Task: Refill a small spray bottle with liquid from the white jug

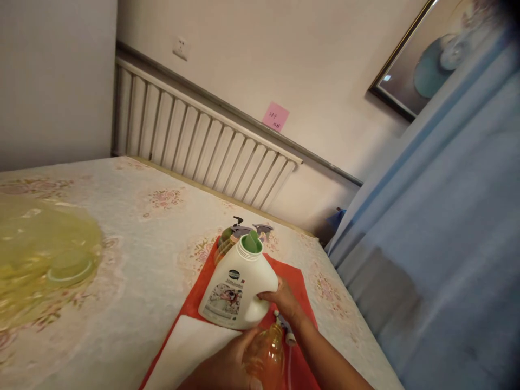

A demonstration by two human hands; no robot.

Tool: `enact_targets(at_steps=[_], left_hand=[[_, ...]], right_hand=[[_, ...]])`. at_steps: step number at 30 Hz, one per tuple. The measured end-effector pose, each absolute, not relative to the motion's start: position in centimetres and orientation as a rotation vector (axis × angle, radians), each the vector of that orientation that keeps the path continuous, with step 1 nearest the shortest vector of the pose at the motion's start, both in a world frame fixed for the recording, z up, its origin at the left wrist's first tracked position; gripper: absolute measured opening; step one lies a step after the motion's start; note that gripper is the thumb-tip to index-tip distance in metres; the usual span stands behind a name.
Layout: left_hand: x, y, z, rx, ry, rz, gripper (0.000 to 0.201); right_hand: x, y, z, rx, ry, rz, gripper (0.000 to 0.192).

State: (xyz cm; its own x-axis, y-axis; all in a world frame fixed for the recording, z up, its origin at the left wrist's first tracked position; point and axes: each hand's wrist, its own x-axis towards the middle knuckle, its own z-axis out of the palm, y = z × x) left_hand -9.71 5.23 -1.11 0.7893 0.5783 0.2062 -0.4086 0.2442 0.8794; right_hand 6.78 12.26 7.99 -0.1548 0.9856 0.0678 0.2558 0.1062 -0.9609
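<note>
A white laundry detergent jug (239,287), its cap off and a green pour spout in its mouth, stands on the red mat (294,273), leaning slightly. My right hand (283,299) is wrapped round the jug's handle. Close to me, my left hand (233,355) grips a see-through plastic bottle (266,357) with an uncapped neck, tinted orange over the mat. Beside that bottle lies a spray head (287,329) with a thin clear tube. Behind the jug are partly hidden bottles, one with a dark pump top (238,221) and a grey trigger sprayer (264,229).
A white cloth or sheet (189,346) covers the mat's left front. The floral tablecloth (146,260) bears a translucent yellow basin-like object (44,249) at left. A radiator (199,141) lines the wall, and a blue curtain (442,227) hangs at right.
</note>
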Motion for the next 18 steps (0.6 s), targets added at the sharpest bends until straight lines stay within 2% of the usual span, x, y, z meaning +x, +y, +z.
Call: enact_targets(at_steps=[5,11,18], left_hand=[[-9.8,5.0,-1.2,1.172,0.221,0.671,0.093],[-10.5,4.7,-0.7,1.315,0.536,0.623,0.092],[-10.7,4.4,0.1,1.377,0.565,0.621,0.089]], right_hand=[[6.1,12.7,9.0,-1.274,-1.597,1.125,0.032],[4.7,13.7,10.5,-1.262,-1.686,1.147,0.023],[2.1,14.1,11.8,-1.265,-1.764,1.105,0.019]])
